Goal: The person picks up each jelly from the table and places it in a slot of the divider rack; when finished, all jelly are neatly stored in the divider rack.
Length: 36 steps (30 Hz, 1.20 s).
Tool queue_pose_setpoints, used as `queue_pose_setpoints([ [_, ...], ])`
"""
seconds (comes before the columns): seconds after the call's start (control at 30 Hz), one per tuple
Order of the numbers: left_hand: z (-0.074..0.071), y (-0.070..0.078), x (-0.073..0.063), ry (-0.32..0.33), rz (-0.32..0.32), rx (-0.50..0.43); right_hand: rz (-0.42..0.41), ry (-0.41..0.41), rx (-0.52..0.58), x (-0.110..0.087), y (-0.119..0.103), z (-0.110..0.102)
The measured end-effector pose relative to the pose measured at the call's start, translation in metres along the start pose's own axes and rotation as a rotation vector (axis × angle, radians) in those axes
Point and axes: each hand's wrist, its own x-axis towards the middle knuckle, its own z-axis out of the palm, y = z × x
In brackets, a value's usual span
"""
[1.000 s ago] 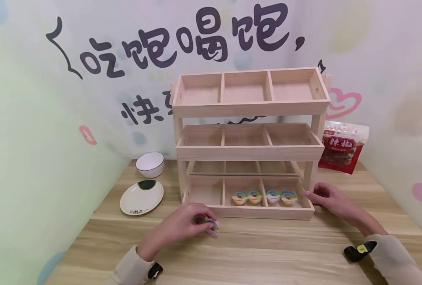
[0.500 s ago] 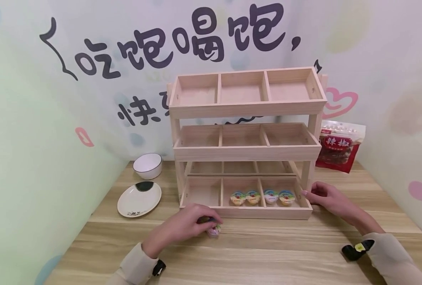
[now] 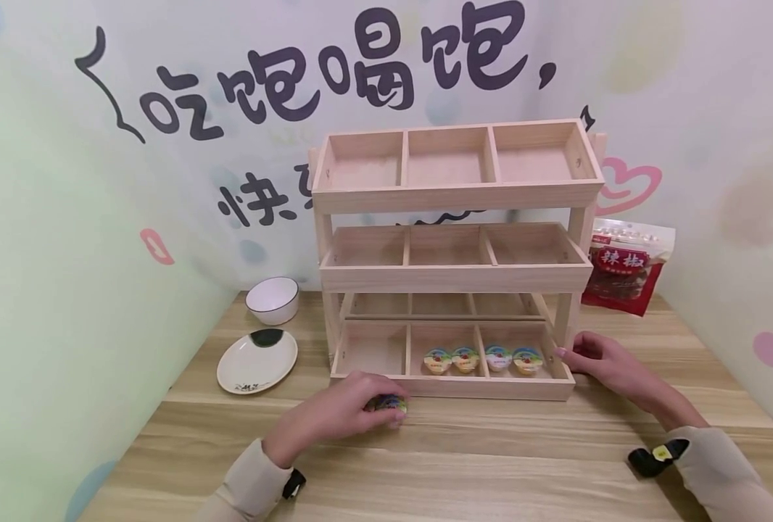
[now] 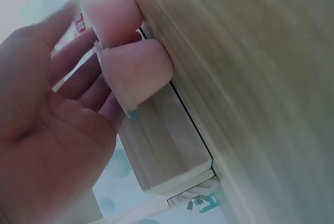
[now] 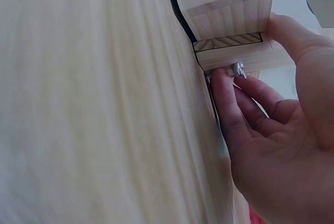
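My left hand (image 3: 347, 409) holds two small jelly cups at the front of the wooden shelf's bottom tray (image 3: 455, 388), low over the table. In the left wrist view the cups show pale pink sides, a nearer jelly cup (image 4: 138, 72) beside a farther jelly cup (image 4: 114, 19), with fingers behind them. My right hand (image 3: 611, 370) grips the right end of the shelf. Its thumb lies against the tray's end, and its fingertips (image 5: 222, 80) are by a metal bolt (image 5: 238, 70). Two jelly cups (image 3: 465, 359) stand in the tray's middle compartment, two more jelly cups (image 3: 526, 360) in the right one.
The shelf's upper tray (image 3: 458, 199) and middle tray (image 3: 455, 279) rise above the bottom one. On the left are a white bowl (image 3: 273, 301) and a plate (image 3: 256, 366). A red dried-chili bag (image 3: 624, 272) stands behind the shelf's right side. Walls (image 3: 40, 290) border the table.
My left hand has shifted slightly right, and the jelly cups in it have turned, now partly hidden by its fingers. My right hand stays at the shelf's right end.
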Motion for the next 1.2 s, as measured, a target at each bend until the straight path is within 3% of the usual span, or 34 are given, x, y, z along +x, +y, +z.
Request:
queue_pose_setpoints([
  [0.17, -0.002, -0.002, -0.003, -0.015, -0.047, 0.001, 0.002, -0.002, 0.009, 0.001, 0.001, 0.000],
  [0.37, -0.005, -0.001, -0.003, -0.025, -0.049, 0.006, -0.001, -0.002, 0.022, 0.001, -0.002, -0.001],
  [0.63, -0.013, 0.003, -0.002, 0.049, 0.065, 0.086, -0.007, 0.000, 0.021, -0.001, -0.002, 0.000],
  [0.87, -0.032, 0.004, 0.005, 0.139, 0.135, 0.073, -0.007, 0.000, 0.017, -0.003, -0.001, 0.000],
  [1.0, -0.041, -0.002, 0.014, 0.159, 0.122, 0.044, -0.003, 0.002, 0.017, -0.003, -0.002, 0.000],
  [1.2, -0.044, -0.016, 0.027, 0.197, 0.044, -0.005, -0.006, -0.005, 0.023, -0.001, -0.002, 0.000],
])
